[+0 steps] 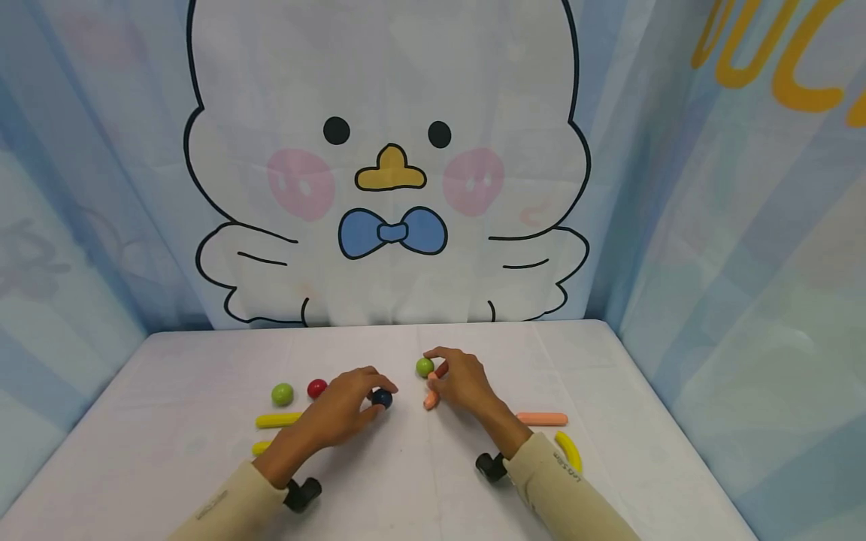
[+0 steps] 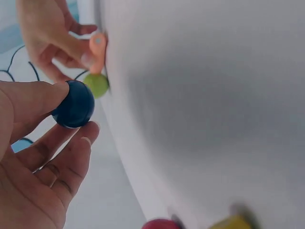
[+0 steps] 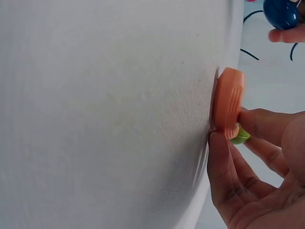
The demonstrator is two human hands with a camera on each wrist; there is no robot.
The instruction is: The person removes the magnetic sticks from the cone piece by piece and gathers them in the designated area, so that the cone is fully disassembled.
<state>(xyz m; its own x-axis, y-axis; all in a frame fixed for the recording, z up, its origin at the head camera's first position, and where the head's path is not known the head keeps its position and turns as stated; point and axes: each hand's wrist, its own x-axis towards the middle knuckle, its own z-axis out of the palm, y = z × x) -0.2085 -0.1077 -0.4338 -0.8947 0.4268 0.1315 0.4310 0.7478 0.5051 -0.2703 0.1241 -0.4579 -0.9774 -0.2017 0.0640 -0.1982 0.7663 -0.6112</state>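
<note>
My left hand pinches a glossy dark blue ball between thumb and fingertips, seen closely in the left wrist view, where the ball appears off the table. To its right, my right hand holds a short orange plastic piece by thumb and fingers, low at the tabletop. Grooves run along this orange piece in the right wrist view. Just beyond its far end is a light green ball, partly hidden by the fingers in the right wrist view; whether the two touch I cannot tell.
Left on the white table lie another green ball, a red ball, a straight yellow stick and a yellow piece partly behind my forearm. Right are an orange stick and a curved yellow piece. Printed curtains stand behind.
</note>
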